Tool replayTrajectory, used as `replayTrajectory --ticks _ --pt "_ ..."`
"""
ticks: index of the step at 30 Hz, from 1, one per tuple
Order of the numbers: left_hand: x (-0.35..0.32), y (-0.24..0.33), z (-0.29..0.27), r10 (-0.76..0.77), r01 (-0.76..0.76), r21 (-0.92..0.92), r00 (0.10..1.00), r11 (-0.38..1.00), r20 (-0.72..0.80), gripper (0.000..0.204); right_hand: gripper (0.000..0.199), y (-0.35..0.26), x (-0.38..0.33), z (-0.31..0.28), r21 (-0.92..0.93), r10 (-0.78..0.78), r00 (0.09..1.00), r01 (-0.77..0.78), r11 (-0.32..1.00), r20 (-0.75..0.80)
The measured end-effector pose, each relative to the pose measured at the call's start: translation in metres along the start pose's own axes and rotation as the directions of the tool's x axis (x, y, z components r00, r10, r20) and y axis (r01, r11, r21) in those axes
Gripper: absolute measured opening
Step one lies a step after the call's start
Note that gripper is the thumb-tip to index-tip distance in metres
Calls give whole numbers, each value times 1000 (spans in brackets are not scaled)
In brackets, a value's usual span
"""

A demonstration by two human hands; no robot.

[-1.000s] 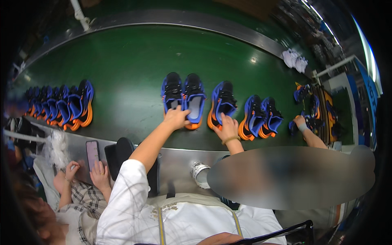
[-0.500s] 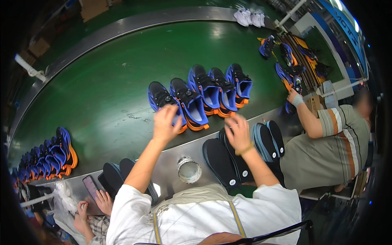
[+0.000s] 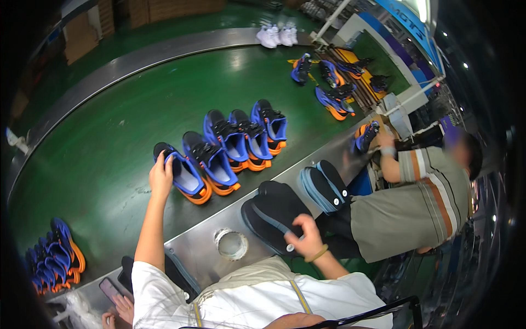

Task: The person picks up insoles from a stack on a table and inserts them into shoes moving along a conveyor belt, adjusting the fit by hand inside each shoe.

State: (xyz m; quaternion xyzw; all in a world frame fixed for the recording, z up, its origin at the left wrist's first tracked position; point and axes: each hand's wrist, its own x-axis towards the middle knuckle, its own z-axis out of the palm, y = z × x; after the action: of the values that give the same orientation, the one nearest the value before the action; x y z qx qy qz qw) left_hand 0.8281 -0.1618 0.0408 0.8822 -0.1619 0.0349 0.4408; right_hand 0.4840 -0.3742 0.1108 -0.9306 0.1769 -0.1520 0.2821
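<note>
My left hand (image 3: pixel 160 174) has its fingers closed on the tongue and collar area of the leftmost sneaker (image 3: pixel 189 178), which is blue and black with an orange sole. More matching sneakers (image 3: pixel 219 167) stand beside it in a slanting row, openings toward me. Lower right, my right hand (image 3: pixel 308 239) is curled at the heel end of a pile of black insoles (image 3: pixel 271 205) with blue-grey edges. Its thumb and fingers appear to pinch the top insole, whose heel the hand partly hides.
A green belt (image 3: pixel 109 153) carries more sneakers (image 3: pixel 66 247) at left and white shoes (image 3: pixel 276 35) at the far edge. A metal ledge (image 3: pixel 186 236) holds a round container (image 3: pixel 231 244) and another insole stack (image 3: pixel 323 186). A co-worker (image 3: pixel 411 219) handles a sneaker at right; another person's hand (image 3: pixel 125 308) is near a phone.
My left hand has come down onto the leftmost sneaker. My right hand has drawn back toward me to the insole heels. The view has swung right, and the co-worker now handles a sneaker closer in.
</note>
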Motion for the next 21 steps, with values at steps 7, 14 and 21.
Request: replayTrajectory --ticks 7,14,21 --pt "-25 -1 -2 -284 282 -164 959 945 9 46 37 -76 126 35 23 -514 858 514 857 -4" --pt "-14 -19 -7 -523 536 -706 808 462 271 33 41 -79 142 98 -151 -575 670 703 695 471" --pt "-36 -35 -7 -441 381 -568 897 729 36 40 10 -123 160 81 -144 -778 547 836 530 310"
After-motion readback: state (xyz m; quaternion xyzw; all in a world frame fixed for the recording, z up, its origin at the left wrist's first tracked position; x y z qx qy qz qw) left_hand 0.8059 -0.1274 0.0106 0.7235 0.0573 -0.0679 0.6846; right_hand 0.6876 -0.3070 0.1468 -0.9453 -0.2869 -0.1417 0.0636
